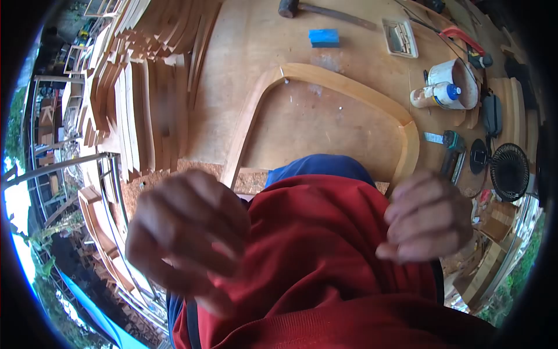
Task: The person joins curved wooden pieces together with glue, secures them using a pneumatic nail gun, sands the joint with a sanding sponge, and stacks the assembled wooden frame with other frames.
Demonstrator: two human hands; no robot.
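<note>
My left hand (186, 235) is raised in front of my red shirt at the left, blurred by motion. Its fingers bend loosely, the thumb stands apart from them, and nothing shows in it. On the other side, my right hand (429, 220) is held up with its fingers curled in; I see no object in it. Beyond both hands a curved wooden frame (343, 82) lies on the workbench, its joined pieces forming an arch with the legs toward me. My right hand overlaps the view of the frame's near right end, and whether they touch is unclear.
Stacked curved wooden parts (136, 116) fill the bench's left. At the back are a hammer (328, 13), a blue block (324, 38) and a tray of small pieces (400, 38). Rightward stand a glue bottle (431, 96), a white bucket (465, 78) and a black fan (510, 172).
</note>
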